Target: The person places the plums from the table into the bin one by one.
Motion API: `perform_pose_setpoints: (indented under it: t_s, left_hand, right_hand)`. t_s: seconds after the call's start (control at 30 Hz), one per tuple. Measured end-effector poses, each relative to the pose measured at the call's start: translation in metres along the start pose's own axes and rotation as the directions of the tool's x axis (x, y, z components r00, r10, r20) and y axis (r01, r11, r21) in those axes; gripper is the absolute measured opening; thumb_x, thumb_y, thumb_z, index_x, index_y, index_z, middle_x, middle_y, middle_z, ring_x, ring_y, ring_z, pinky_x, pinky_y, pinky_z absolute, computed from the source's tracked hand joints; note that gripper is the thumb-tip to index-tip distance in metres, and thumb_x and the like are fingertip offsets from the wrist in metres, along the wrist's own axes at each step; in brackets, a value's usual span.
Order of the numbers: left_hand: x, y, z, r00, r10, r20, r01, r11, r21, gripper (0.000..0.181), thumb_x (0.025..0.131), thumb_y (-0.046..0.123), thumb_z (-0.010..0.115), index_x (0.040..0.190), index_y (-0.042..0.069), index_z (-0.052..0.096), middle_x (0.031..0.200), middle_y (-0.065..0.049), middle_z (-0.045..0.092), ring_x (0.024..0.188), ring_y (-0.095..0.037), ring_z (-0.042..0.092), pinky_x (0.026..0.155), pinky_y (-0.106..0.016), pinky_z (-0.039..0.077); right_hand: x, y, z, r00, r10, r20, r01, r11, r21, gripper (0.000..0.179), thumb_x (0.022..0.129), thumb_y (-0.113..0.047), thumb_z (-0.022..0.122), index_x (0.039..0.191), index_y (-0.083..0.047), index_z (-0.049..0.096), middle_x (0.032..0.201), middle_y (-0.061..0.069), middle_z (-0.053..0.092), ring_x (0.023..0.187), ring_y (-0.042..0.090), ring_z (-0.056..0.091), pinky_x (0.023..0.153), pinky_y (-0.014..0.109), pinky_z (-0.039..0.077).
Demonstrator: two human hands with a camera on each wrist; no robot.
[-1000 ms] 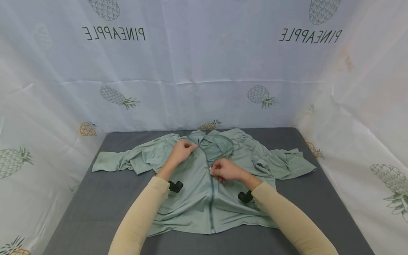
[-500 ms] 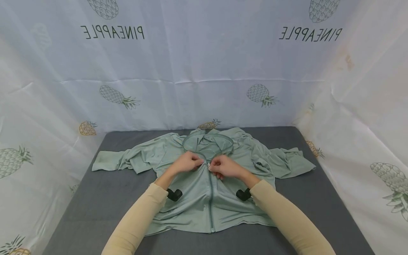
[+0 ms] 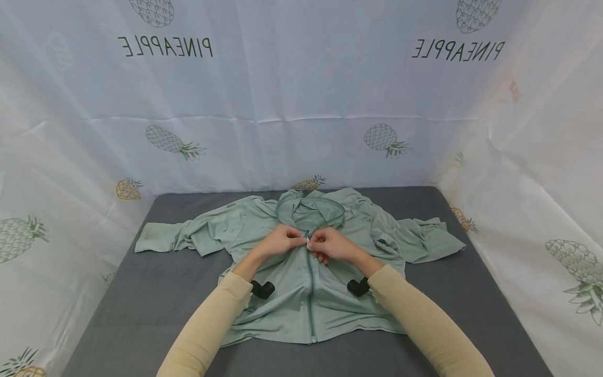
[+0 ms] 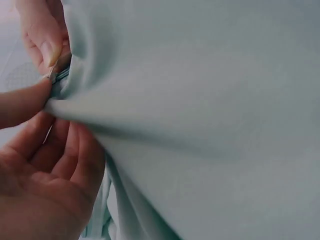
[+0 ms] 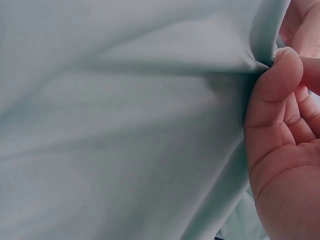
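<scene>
A light green zip-up jacket (image 3: 287, 319) lies spread front up, its zipper (image 3: 311, 298) running from the hem to just below the collar (image 3: 335, 212). My left hand (image 3: 281, 241) pinches the jacket's front edge at the top of the closed zipper. Close against it, my right hand (image 3: 333, 246) pinches the small pale zipper pull (image 3: 308, 243). In the left wrist view the cloth is drawn into a fold between my left thumb (image 4: 25, 105) and fingers. The right wrist view shows creases running to my right fingertips (image 5: 287, 67); the pull is mostly hidden there.
The jacket's sleeves (image 3: 160, 237) stretch out to both sides on a dark grey table (image 3: 122, 309). White curtains (image 3: 282, 152) printed with pineapples hang behind the table and along both sides. Black wrist cameras (image 3: 263, 289) sit at both cuffs.
My left hand has come from the collar's left edge down and right to the zipper. My right hand has moved slightly up with the pull, and the neck opening has drawn together.
</scene>
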State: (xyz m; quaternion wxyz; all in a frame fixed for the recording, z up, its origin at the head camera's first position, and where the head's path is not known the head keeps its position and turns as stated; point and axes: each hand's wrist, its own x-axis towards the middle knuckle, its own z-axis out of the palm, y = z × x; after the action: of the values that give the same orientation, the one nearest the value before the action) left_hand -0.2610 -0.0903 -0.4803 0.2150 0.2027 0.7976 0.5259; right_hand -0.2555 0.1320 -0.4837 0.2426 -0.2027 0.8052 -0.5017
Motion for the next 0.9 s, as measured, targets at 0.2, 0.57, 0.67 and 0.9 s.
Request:
perform_pose_setpoints:
  t_s: [0.2, 0.57, 0.67, 0.9]
  left_hand:
    - [0.003, -0.001, 0.003, 0.997, 0.006, -0.076, -0.004, 1.000, 0.027, 0.033, 0.102, 0.015, 0.064, 0.071, 0.005, 0.063, 0.057, 0.003, 0.040, 0.051, -0.012, 0.032, 0.055, -0.027, 0.031]
    - [0.011, 0.006, -0.006, 0.965, -0.027, -0.260, 0.046, 0.997, 0.067, 0.037, 0.102, 0.017, 0.064, 0.067, 0.006, 0.057, 0.059, 0.002, 0.032, 0.053, -0.015, 0.026, 0.057, -0.030, 0.030]
    - [0.013, 0.004, -0.010, 0.941, -0.057, -0.334, 0.083, 0.995, 0.064, 0.037, 0.102, 0.017, 0.064, 0.067, 0.008, 0.056, 0.059, 0.002, 0.034, 0.054, -0.015, 0.028, 0.057, -0.031, 0.030]
    - [0.015, -0.005, -0.018, 0.925, -0.068, -0.374, 0.090, 0.995, 0.043, 0.052, 0.103, 0.016, 0.063, 0.058, 0.016, 0.036, 0.057, 0.003, 0.020, 0.052, -0.014, 0.016, 0.054, -0.031, 0.022]
  right_hand:
    - [-0.001, -0.001, 0.002, 1.000, -0.002, -0.011, 0.002, 1.000, 0.000, 0.022, 0.103, -0.018, 0.062, 0.088, -0.003, 0.068, 0.070, 0.007, 0.064, 0.053, 0.016, 0.057, 0.055, 0.037, 0.054]
    - [-0.013, -0.006, 0.007, 1.000, -0.003, 0.007, 0.003, 0.997, -0.083, 0.026, 0.103, -0.016, 0.060, 0.083, -0.003, 0.068, 0.068, 0.006, 0.063, 0.051, 0.016, 0.056, 0.052, 0.038, 0.053]
    - [-0.018, -0.005, 0.010, 0.999, -0.011, 0.030, 0.015, 0.994, -0.107, 0.026, 0.103, -0.014, 0.060, 0.081, -0.002, 0.068, 0.065, 0.005, 0.062, 0.049, 0.015, 0.055, 0.050, 0.035, 0.051]
    - [-0.033, 0.000, 0.022, 0.995, -0.030, 0.090, 0.043, 0.989, -0.143, 0.029, 0.102, -0.013, 0.059, 0.077, 0.000, 0.067, 0.062, 0.003, 0.061, 0.047, 0.012, 0.054, 0.048, 0.032, 0.050]
